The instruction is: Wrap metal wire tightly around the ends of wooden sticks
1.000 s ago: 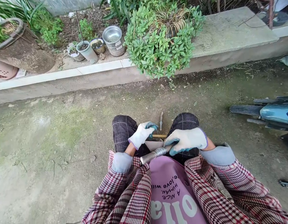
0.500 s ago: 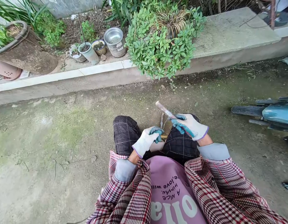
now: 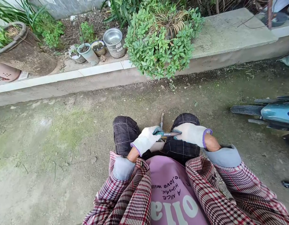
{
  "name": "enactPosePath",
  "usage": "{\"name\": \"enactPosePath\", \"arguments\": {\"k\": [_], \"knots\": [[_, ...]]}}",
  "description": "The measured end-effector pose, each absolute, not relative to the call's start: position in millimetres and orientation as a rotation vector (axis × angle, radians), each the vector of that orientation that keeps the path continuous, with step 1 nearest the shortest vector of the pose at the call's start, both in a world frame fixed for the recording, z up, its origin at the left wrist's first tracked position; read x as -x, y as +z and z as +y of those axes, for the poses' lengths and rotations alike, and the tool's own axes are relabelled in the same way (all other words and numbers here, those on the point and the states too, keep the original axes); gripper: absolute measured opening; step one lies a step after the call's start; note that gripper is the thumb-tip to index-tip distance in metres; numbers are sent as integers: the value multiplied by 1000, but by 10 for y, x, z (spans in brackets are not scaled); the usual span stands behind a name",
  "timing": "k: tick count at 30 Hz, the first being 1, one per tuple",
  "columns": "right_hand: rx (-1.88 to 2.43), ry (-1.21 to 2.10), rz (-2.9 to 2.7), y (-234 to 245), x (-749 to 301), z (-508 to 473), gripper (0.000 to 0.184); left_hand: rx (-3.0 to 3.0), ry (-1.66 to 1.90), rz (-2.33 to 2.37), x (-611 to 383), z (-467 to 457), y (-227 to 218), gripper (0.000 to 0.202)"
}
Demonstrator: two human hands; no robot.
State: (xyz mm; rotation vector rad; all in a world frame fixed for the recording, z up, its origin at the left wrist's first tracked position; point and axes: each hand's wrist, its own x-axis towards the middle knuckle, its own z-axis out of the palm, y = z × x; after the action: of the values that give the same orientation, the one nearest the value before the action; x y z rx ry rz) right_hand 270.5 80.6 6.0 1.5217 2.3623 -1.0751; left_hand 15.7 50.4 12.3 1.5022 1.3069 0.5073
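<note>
Between my knees I hold a short wooden stick [image 3: 176, 134] level, with silvery wire [image 3: 167, 134] wound around its middle. My left hand [image 3: 147, 138], in a white glove with a blue-green coated palm, is closed around the stick's left end. The gloved right hand [image 3: 190, 133] has its fingers closed on the other end, back of the hand facing up. Both ends of the stick are hidden in the gloves. Below it, another pale stick [image 3: 162, 119] shows between my legs, along with a yellowish piece that I cannot make out.
Ahead runs a low raised bed edge [image 3: 97, 70] with pots, a metal pot [image 3: 113, 43] and a leafy bush [image 3: 161, 47] hanging over it. A stone slab [image 3: 233, 34] lies at the right of the bush. On the right stands a blue wheeled vehicle [image 3: 277, 112].
The stick has turned from slanting up and away to lying level between the hands. My right hand has rolled over palm down, and the left hand now grips the stick's other end.
</note>
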Motion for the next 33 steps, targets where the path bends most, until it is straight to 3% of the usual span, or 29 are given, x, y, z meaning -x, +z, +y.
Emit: {"name": "enactPosePath", "arguments": {"k": [6,9,13,16,25,33], "knots": [[-1834,-909,2485,158,-2650,879,18,-867,807,1049,-250,416,105,36],[-2043,-1337,2539,262,-2612,840,24,-522,943,869,-247,399,85,47],[-2119,-2112,2241,401,-2579,793,38,-300,1144,806,-188,438,-21,41],[-2103,-2365,2091,566,-2558,793,43,-276,1226,845,-119,512,-128,40],[-1955,-2585,2114,836,-2502,846,46,-717,1156,934,-297,620,-27,59],[-2198,-2787,1861,757,-2537,832,45,-788,911,898,-341,457,399,35]]}}
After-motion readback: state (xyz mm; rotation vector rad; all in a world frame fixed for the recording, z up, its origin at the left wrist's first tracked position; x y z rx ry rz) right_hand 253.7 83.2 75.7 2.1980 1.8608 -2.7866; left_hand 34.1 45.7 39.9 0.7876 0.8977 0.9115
